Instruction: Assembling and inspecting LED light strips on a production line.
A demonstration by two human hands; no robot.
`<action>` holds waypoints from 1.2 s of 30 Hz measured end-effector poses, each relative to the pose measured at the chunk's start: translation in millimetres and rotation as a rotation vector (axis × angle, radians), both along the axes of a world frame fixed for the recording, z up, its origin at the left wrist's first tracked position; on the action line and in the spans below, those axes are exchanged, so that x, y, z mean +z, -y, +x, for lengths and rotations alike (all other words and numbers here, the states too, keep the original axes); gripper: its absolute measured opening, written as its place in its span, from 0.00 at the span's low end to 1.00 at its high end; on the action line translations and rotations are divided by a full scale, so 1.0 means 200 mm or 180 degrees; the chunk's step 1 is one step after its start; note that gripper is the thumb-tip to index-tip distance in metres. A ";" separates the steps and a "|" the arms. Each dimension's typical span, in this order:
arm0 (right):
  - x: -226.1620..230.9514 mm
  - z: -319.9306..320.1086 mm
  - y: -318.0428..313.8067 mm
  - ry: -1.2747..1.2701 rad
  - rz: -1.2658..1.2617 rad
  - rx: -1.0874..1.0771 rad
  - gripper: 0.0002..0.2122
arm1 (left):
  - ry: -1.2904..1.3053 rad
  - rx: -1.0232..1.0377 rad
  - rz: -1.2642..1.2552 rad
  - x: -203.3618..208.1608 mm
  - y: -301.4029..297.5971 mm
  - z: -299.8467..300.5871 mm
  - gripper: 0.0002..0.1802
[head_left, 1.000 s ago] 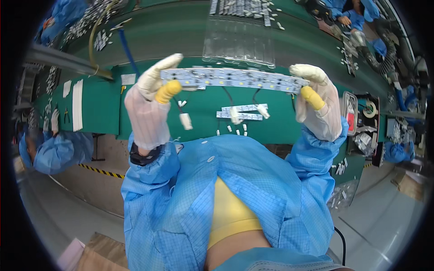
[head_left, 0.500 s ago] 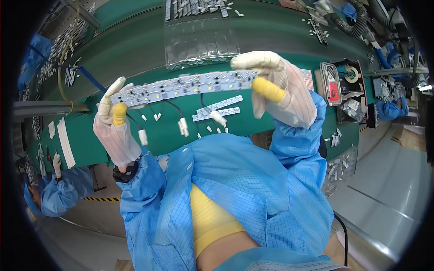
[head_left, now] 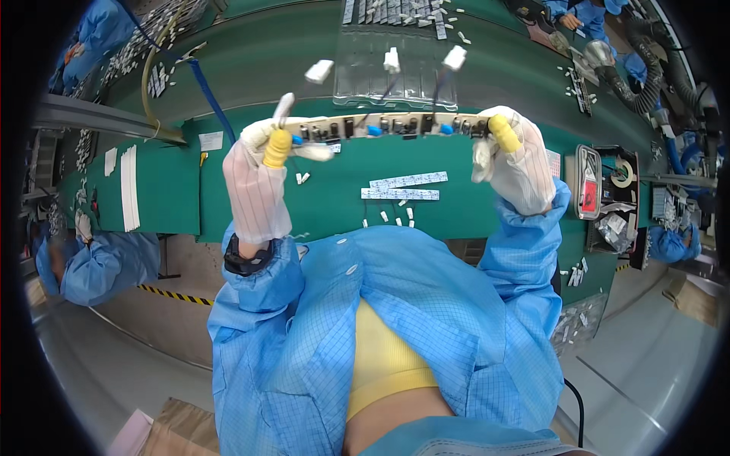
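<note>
Between my two hands is a long LED circuit board (head_left: pixel 388 124), held level above the green table and seen nearly edge-on. Black and blue components line the side that shows. My left hand (head_left: pixel 262 163), gloved in white with a yellow thumb cover, pinches its left end. The right end is gripped by my right hand (head_left: pixel 521 163), gloved the same way. Three white connectors, a left one (head_left: pixel 319 71), a middle one (head_left: pixel 391 61) and a right one (head_left: pixel 455 58), stick out on dark leads beyond the board. Below lie two pale LED strips (head_left: pixel 411 180) with small white connectors (head_left: pixel 398 221).
A clear plastic tray (head_left: pixel 365 83) sits beyond my hands, with piled boards (head_left: pixel 399 11) behind it. At right are a lidded clear box (head_left: pixel 588 190) and a dark bin (head_left: pixel 637 209) holding a tape roll (head_left: pixel 623 173). Long white strips (head_left: pixel 130 190) lie left; a co-worker (head_left: pixel 110 270) is beyond.
The board has turned from its LED face showing to nearly edge-on. Its connectors, which hung below it, now point away beyond it. Both hands still hold the ends; the view has shifted.
</note>
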State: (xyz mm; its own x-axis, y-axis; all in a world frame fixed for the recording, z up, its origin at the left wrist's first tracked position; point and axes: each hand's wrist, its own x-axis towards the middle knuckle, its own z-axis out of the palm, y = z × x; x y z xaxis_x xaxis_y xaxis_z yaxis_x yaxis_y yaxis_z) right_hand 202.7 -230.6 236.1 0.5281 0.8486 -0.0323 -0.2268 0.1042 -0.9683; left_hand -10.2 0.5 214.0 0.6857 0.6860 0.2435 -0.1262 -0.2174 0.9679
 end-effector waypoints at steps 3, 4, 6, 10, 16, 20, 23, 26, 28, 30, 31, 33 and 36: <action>0.08 -0.09 0.00 -0.0076 0.0090 0.0020 0.22 | -0.0674 0.0613 0.0709 -0.01 -0.05 0.03 0.10; 0.13 -0.11 -0.01 -0.0053 0.0008 0.0079 0.21 | -0.0651 0.0665 0.0631 -0.02 -0.04 0.03 0.10; 0.14 -0.14 -0.02 0.0064 0.0094 0.0155 0.19 | -0.0519 0.0544 0.0231 -0.04 -0.06 0.04 0.13; 0.18 -0.14 -0.03 0.0087 0.0009 0.0203 0.19 | -0.0251 0.0329 0.0016 0.01 -0.02 0.06 0.18; 0.08 -0.09 -0.03 -0.0791 0.0279 0.0242 0.22 | -0.0038 0.0103 -0.0574 -0.01 -0.02 -0.02 0.18; 0.01 -0.05 -0.02 -0.0448 -0.0018 0.0168 0.20 | 0.0137 -0.0119 -0.0398 0.07 0.04 0.00 0.21; 0.02 -0.04 -0.04 -0.0650 0.0115 0.0395 0.19 | -0.0148 -0.0121 -0.0012 0.04 0.00 0.01 0.28; -0.04 -0.03 -0.08 -0.0389 0.0305 0.0263 0.23 | 0.0541 -0.0507 -0.1165 0.01 0.04 0.07 0.32; -0.10 -0.05 -0.12 -0.0269 -0.0183 -0.0047 0.23 | 0.0018 -0.0280 -0.1250 -0.11 -0.03 0.10 0.21; -0.25 -0.03 -0.15 0.0889 -0.0897 -0.0143 0.26 | -0.1116 0.0000 -0.0914 -0.21 -0.16 0.13 0.15; -0.41 0.00 -0.14 0.1663 -0.1183 -0.0110 0.27 | -0.0473 -0.0232 0.0108 -0.42 -0.30 0.10 0.13; -0.71 0.01 -0.08 0.2707 -0.1988 -0.0110 0.23 | -0.0987 0.0082 0.0269 -0.74 -0.51 0.05 0.11; -0.90 -0.08 0.00 0.3906 -0.3418 0.0477 0.18 | -0.2310 0.0814 0.0364 -1.15 -0.76 -0.05 0.09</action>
State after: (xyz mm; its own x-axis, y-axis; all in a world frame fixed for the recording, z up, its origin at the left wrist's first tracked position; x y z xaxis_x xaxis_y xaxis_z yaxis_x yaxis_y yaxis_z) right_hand 186.6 -230.6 56.5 0.6005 0.7580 -0.2545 0.7422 -0.6468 -0.1752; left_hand -19.3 152.6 -15.5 0.5243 0.8420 -0.1271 0.5981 -0.2579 0.7588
